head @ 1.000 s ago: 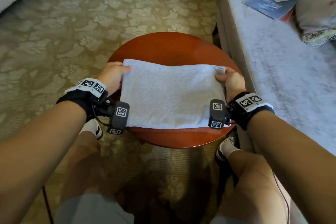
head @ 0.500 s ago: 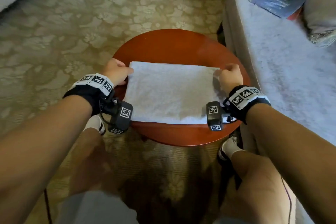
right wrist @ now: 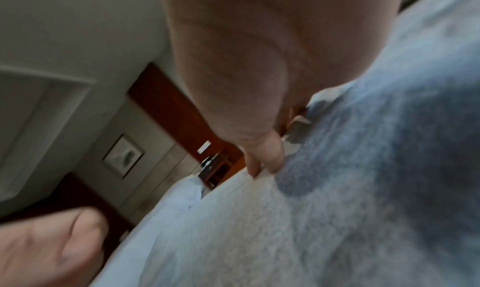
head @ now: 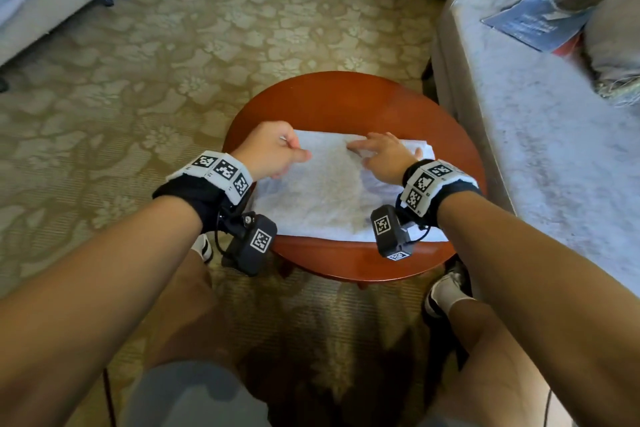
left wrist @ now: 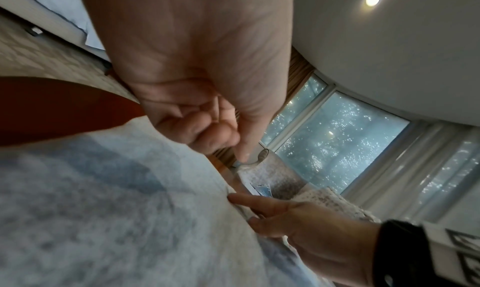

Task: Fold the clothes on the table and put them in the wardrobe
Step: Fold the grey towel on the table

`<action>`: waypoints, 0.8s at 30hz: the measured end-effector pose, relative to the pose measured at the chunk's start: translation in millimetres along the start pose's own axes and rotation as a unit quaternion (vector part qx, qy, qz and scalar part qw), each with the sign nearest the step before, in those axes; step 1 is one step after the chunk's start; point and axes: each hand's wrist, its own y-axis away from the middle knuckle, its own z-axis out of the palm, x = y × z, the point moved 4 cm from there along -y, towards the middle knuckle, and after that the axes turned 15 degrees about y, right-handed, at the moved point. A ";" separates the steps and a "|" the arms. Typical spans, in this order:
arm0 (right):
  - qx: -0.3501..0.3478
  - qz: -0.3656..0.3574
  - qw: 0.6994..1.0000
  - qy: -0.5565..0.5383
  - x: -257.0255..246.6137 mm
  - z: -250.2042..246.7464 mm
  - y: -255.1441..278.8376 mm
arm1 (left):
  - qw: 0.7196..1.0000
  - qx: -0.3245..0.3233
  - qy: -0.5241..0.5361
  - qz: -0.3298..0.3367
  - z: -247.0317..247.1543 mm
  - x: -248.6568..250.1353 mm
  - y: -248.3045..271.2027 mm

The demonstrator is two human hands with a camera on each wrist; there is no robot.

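Left hand (left wrist: 197, 98) fingers curled empty, only in wrist view; right hand (head: 384, 158) fingers flat on folded cloth (head: 325, 194).

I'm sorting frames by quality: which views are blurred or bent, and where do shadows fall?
Head view: mostly sharp, edges bowed by the wide lens, the sofa smeared, glare on the table. Left wrist view: left hand fairly clear, cloth soft, with the hand's shadow. Right wrist view: motion-blurred throughout, a dark shadow on the cloth beneath the right hand.
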 end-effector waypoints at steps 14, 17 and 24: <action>-0.008 0.241 0.970 -0.033 87.4 4.6 7.1 | 0.989 0.114 -0.002 -0.094 14.2 -18.4 -2.1; -0.019 0.282 0.950 -0.134 78.8 4.8 40.2 | 0.970 0.100 -0.007 -0.222 22.7 -27.4 4.9; -0.027 0.252 0.933 -0.255 77.3 17.6 48.4 | 0.956 -0.029 0.075 -0.281 36.1 -22.7 8.7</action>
